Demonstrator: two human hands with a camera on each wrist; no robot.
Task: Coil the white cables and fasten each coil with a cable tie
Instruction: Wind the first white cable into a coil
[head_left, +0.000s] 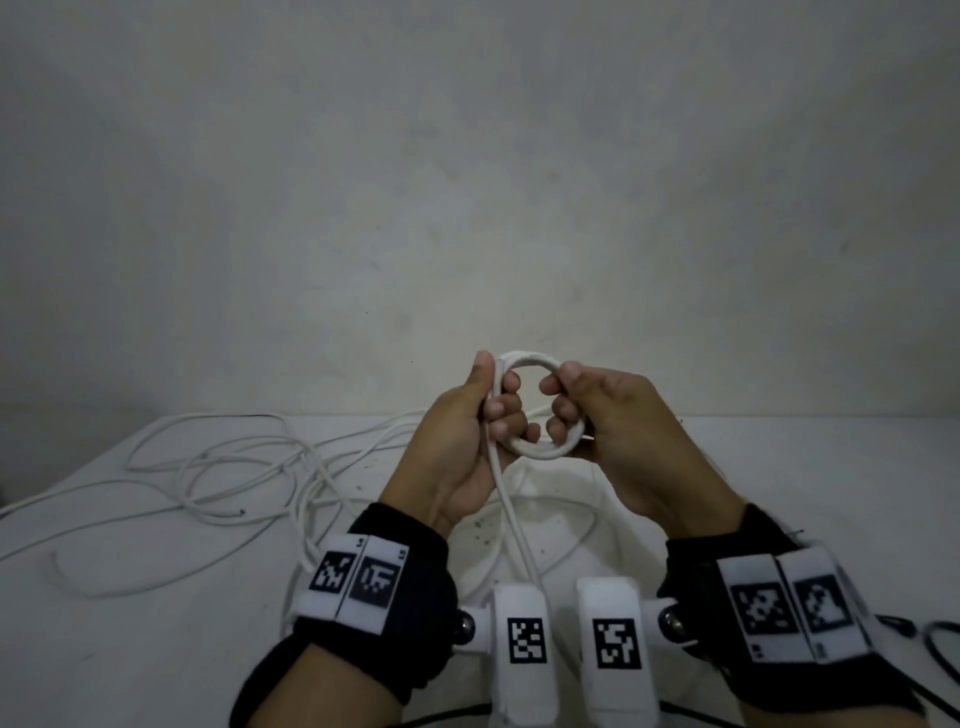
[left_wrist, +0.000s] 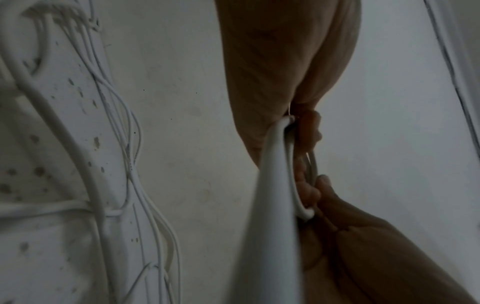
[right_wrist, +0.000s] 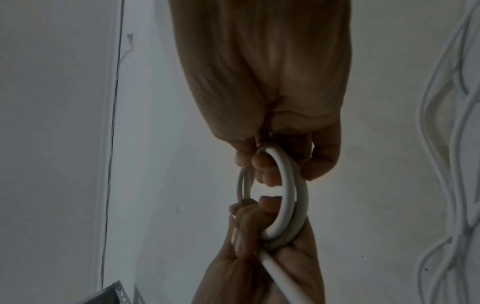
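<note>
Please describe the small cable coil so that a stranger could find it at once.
Look above the white table, between the left hand and the right hand. Both grip a small white ring of thick cable, the coil. Unlike the loose thin cables, it is raised and wound.

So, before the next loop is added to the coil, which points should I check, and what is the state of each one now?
1. Left hand grips one side of the coil: ok.
2. Right hand grips the opposite side: ok.
3. Loops lie together in one ring, as the right wrist view shows: ok.
4. The free length of cable runs down from the left hand with no knot in its visible part: ok.
5. The loose cables on the table overlap each other; whether they will snag: cannot tell.
6. Cable tie within reach: cannot tell, none clearly seen.
</note>
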